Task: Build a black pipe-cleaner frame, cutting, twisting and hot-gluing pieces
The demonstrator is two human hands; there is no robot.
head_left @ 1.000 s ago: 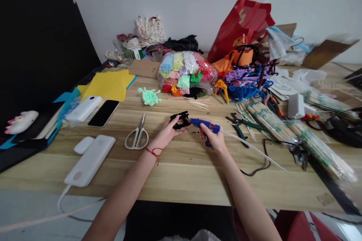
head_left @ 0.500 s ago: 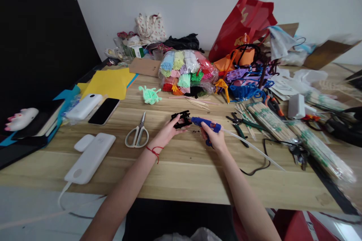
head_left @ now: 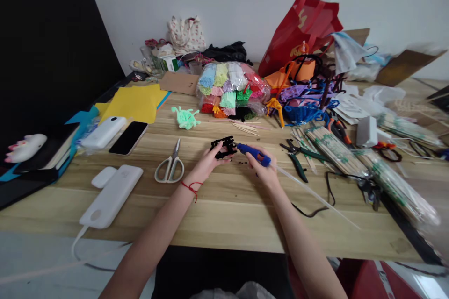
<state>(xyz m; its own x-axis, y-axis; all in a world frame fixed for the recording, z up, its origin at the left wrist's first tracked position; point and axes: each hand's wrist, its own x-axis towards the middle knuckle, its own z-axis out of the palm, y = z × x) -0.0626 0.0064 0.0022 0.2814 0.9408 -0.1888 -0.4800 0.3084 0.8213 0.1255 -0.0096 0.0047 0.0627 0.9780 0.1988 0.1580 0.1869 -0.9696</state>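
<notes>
My left hand (head_left: 211, 158) holds a black fuzzy piece (head_left: 227, 147) made of crossing strips, its fingers around the near and left side. My right hand (head_left: 264, 170) is wrapped round a blue glue gun (head_left: 258, 154). The gun's nozzle points left and is at the right edge of the black piece; whether they touch is too small to tell. A long clear glue stick (head_left: 308, 191) sticks out behind the gun. Small dark bits lie on the wood below the nozzle.
White-handled scissors (head_left: 170, 168) lie left of my hands, near a phone (head_left: 129, 138) and power bank (head_left: 112, 196). Green pliers (head_left: 297, 163) and bagged sticks (head_left: 336, 149) lie right. Behind are a mint fuzzy piece (head_left: 185, 117) and a bag of coloured stems (head_left: 229, 86).
My right hand has tilted the glue gun, so its glue stick slopes lower to the right. The black piece has shifted slightly left. Both hands keep their hold.
</notes>
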